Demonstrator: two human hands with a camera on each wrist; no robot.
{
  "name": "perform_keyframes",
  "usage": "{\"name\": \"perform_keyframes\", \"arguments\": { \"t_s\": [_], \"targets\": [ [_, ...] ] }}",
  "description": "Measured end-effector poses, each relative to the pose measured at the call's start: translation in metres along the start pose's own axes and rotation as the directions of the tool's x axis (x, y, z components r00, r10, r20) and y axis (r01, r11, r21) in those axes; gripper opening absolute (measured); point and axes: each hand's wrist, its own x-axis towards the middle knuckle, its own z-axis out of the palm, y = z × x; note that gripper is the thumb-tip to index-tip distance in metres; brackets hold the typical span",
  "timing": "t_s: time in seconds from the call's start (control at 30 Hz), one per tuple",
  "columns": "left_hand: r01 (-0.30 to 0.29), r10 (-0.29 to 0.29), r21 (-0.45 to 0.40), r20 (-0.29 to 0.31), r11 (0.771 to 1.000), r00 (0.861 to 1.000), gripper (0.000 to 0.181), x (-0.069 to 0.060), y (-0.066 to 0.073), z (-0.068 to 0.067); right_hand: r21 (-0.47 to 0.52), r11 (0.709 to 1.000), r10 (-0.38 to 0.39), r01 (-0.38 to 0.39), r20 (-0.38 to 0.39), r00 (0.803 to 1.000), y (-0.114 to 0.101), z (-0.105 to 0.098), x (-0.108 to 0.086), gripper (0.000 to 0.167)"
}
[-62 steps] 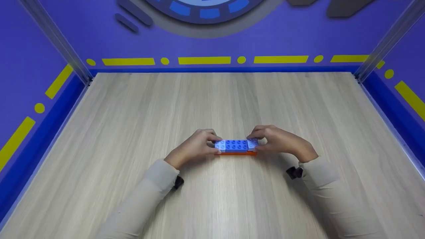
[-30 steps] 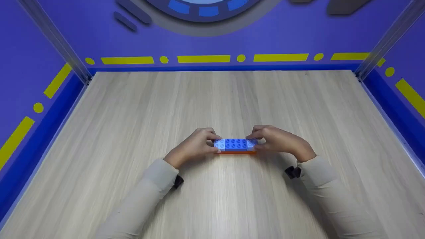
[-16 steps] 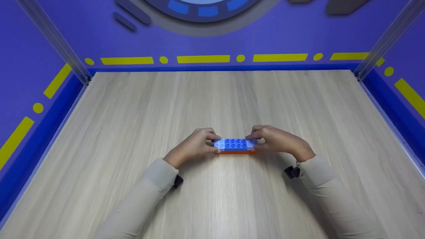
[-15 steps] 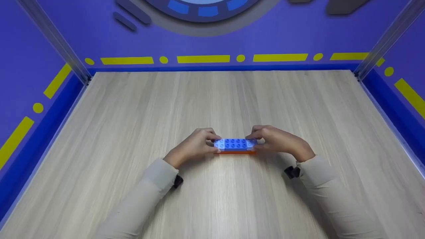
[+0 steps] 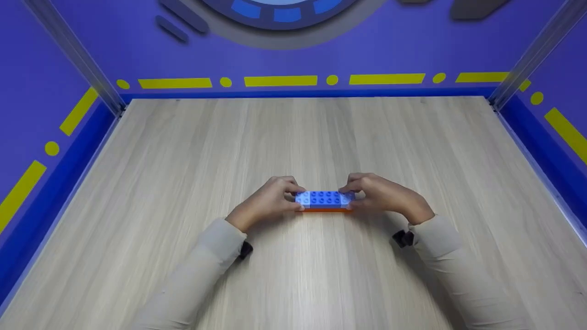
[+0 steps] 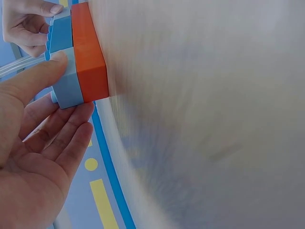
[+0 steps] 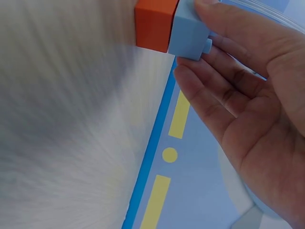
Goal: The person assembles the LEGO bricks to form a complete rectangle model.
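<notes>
Midway along the front part of the table lies a stack of toy building bricks. Its bottom layer is a long orange brick [image 6: 89,57]. On top sit a blue brick [image 5: 325,198] in the middle and a light blue brick at each end, all in one row. My left hand [image 5: 270,199] pinches the left light blue brick [image 6: 69,83] between thumb and fingers. The right light blue brick [image 7: 188,33] is pinched by my right hand [image 5: 383,192] in the same way. In the head view, fingers partly hide both end bricks.
A light wood-grain table [image 5: 293,137] spreads around the bricks. Purple-blue panels [image 5: 183,59] with yellow dashes and dots stand along its back and sides, with metal posts [image 5: 82,59] at the back corners.
The right light blue brick stood slightly askew with a thin gap two seconds ago; now it sits flush with the blue brick. Both hands have barely moved.
</notes>
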Motion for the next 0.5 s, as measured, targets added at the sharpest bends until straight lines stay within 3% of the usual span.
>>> {"name": "perform_keyframes", "arguments": {
  "t_s": [0.2, 0.5],
  "targets": [
    [-0.014, 0.014, 0.016, -0.016, 1.0, 1.0, 0.04, 0.0003, -0.0003, -0.0003, -0.018, 1.0, -0.01, 0.01, -0.01, 1.0, 0.0005, 0.0014, 0.0009, 0.035],
    [-0.02, 0.02, 0.023, -0.009, 1.0, 1.0, 0.039, 0.0013, -0.0009, 0.0003, 0.049, 0.999, 0.021, -0.021, -0.002, 1.0, 0.0048, 0.0012, -0.0002, 0.036]
  ]
}}
